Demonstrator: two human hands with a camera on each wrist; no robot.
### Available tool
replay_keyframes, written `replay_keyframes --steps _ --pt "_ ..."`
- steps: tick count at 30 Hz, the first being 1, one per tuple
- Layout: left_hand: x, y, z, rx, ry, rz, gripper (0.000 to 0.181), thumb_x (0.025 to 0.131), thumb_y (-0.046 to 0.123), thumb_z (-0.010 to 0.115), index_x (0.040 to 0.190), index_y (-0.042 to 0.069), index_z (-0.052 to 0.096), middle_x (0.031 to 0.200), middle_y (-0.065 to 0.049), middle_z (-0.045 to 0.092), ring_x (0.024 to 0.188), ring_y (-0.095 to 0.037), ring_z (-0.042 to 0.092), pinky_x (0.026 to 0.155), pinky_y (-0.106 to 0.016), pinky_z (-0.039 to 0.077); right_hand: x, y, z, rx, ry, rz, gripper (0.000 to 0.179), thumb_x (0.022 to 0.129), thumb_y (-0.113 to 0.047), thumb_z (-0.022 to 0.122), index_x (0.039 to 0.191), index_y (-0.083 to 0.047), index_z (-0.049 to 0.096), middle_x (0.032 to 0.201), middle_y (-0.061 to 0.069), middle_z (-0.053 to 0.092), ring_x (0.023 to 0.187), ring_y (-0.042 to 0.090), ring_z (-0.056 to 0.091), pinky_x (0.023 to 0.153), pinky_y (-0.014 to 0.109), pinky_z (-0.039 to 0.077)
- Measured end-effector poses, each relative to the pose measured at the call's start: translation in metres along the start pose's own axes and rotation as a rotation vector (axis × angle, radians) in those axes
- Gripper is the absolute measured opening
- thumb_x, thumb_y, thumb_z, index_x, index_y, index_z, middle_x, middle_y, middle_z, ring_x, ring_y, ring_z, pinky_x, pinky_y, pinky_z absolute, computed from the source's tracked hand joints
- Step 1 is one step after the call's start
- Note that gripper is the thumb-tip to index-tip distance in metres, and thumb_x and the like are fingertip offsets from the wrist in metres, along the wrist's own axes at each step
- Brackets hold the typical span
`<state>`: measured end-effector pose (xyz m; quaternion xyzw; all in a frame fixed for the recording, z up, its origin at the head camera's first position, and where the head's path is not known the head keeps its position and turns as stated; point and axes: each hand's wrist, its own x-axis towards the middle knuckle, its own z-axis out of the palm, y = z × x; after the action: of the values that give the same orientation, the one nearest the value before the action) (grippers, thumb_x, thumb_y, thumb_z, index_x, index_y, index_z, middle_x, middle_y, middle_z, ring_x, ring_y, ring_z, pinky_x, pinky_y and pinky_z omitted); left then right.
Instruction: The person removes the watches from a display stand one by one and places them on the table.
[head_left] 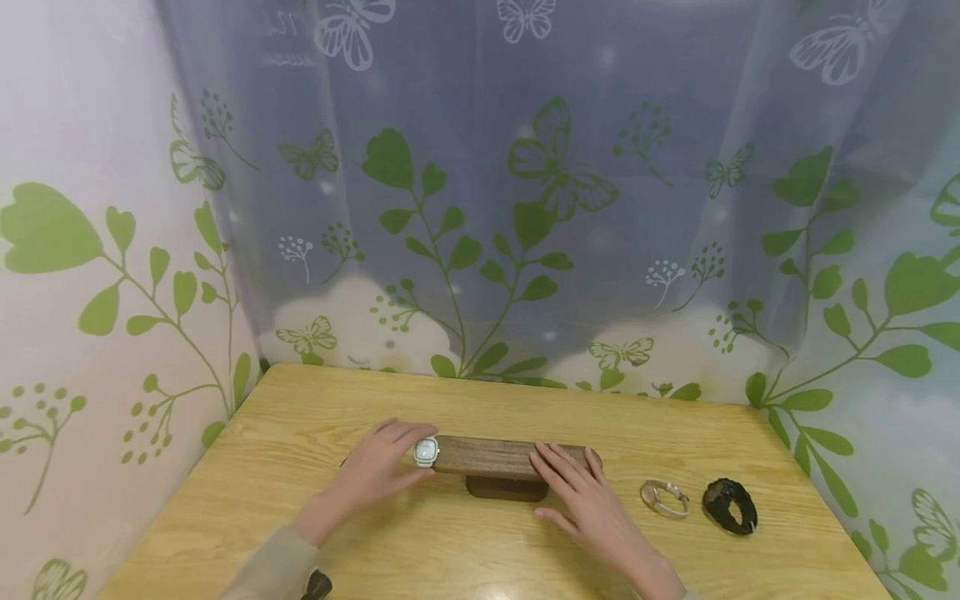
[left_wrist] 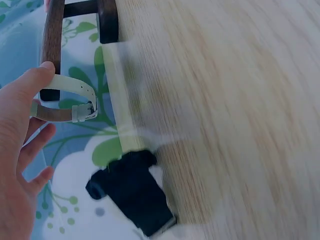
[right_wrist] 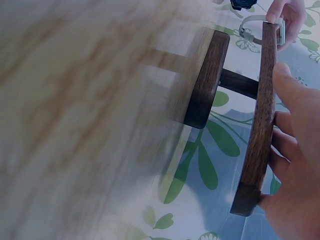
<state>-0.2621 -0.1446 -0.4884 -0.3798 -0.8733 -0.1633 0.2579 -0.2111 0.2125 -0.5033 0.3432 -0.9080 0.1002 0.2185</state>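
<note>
A dark wooden watch stand (head_left: 483, 457) stands on the table, its long bar raised on a block base (head_left: 506, 488). A pale green wristwatch (head_left: 426, 452) with a squarish face sits at the bar's left end. My left hand (head_left: 369, 468) pinches it, fingers at the top edge and thumb below. From the left wrist, its buckled strap (left_wrist: 75, 84) loops round beyond the bar's end. My right hand (head_left: 596, 512) rests its extended fingers on the right part of the bar; its thumb stands apart below. In the right wrist view, fingertips touch the bar (right_wrist: 261, 125).
To the right lie a slim light-strapped watch (head_left: 664, 498) and a chunky black watch (head_left: 729, 506). A dark object (head_left: 318, 585) shows at the near edge beside the left sleeve. Another black watch-like item (left_wrist: 132, 192) lies near the left hand. Patterned curtains (head_left: 480, 208) border the table.
</note>
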Motion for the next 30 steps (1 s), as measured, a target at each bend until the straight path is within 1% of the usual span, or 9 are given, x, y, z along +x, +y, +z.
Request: replay_keyframes --steps 5,8,12,16,22,27,30 --pt "-0.009 -0.011 -0.007 0.024 0.045 0.01 0.064 0.075 0.029 0.09 0.129 0.006 0.065 0.122 -0.007 0.071 0.109 -0.025 0.068 0.104 -0.056 0.049 0.0 0.0 0.0 -0.001 -0.008 0.013 0.079 0.087 -0.037 0.077 0.154 -0.01 0.044 0.162 0.007 0.037 0.144 0.032 0.042 0.11 0.071 0.032" --pt "-0.014 -0.017 -0.013 0.033 0.057 0.004 0.065 0.074 0.027 0.091 0.129 0.005 0.065 0.12 -0.008 0.071 0.108 -0.025 0.069 0.102 -0.058 0.05 0.0 0.0 0.0 0.006 -0.009 0.013 0.08 0.087 -0.036 0.078 0.154 -0.01 0.043 0.162 0.007 0.037 0.144 0.032 0.041 0.11 0.072 0.031" --pt "-0.02 -0.024 -0.021 0.038 0.068 -0.024 0.067 0.073 0.025 0.092 0.13 0.004 0.064 0.119 -0.01 0.072 0.107 -0.028 0.069 0.1 -0.06 0.05 0.0 0.0 0.0 0.013 -0.002 0.01 0.08 0.087 -0.034 0.078 0.154 -0.009 0.043 0.162 0.008 0.037 0.144 0.032 0.042 0.109 0.072 0.032" --pt "-0.027 -0.032 -0.03 0.036 0.08 -0.056 0.069 0.072 0.021 0.093 0.131 0.003 0.063 0.121 -0.011 0.071 0.109 -0.029 0.068 0.102 -0.06 0.048 0.0 0.0 0.001 0.021 0.009 0.003 0.079 0.087 -0.033 0.078 0.154 -0.009 0.044 0.162 0.008 0.038 0.142 0.034 0.043 0.109 0.072 0.032" --pt "-0.037 -0.044 -0.041 0.059 0.118 -0.058 0.069 0.071 0.021 0.093 0.13 0.003 0.064 0.12 -0.011 0.071 0.104 -0.029 0.069 0.099 -0.058 0.05 0.0 0.0 0.001 0.017 0.009 0.003 0.08 0.087 -0.034 0.079 0.154 -0.009 0.044 0.162 0.008 0.037 0.143 0.033 0.043 0.109 0.072 0.032" --pt "-0.047 -0.053 -0.05 0.078 0.122 -0.082 0.067 0.072 0.022 0.092 0.13 0.003 0.064 0.12 -0.013 0.071 0.105 -0.032 0.068 0.1 -0.061 0.048 0.0 0.0 0.001 0.013 0.005 0.001 0.08 0.087 -0.034 0.079 0.154 -0.008 0.044 0.162 0.008 0.038 0.143 0.033 0.043 0.11 0.072 0.032" --pt "-0.053 -0.058 -0.056 0.078 0.123 -0.1 0.066 0.071 0.019 0.091 0.129 0.002 0.064 0.12 -0.014 0.071 0.105 -0.034 0.068 0.101 -0.062 0.047 0.0 -0.001 0.0 0.016 0.002 0.004 0.079 0.087 -0.034 0.078 0.154 -0.008 0.044 0.161 0.008 0.038 0.142 0.033 0.043 0.11 0.072 0.032"
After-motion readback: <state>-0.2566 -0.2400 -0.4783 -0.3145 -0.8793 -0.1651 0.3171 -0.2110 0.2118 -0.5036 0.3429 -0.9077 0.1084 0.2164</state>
